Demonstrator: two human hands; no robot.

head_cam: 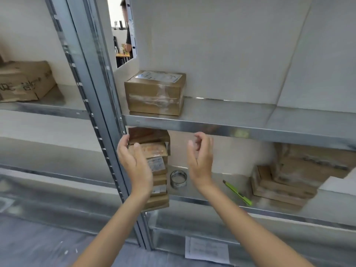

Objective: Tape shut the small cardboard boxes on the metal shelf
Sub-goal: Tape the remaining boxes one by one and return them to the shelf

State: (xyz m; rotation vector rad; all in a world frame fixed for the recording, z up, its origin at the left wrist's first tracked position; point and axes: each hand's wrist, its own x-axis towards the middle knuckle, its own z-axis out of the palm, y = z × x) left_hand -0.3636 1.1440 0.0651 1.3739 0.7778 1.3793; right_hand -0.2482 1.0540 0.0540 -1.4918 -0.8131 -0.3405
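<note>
Left hand (134,166) raised with fingers spread loosely, fingertips at the left side of a tall stack of small brown cardboard boxes (154,166) on the lower grey metal shelf (192,198); actual contact unclear. Just right of the stack: a clear tape roll (178,179). Right hand (200,162) empty, fingers curled but apart. Farther right: a green utility knife (238,192). Upper shelf holds one taped brown box (156,93).
</note>
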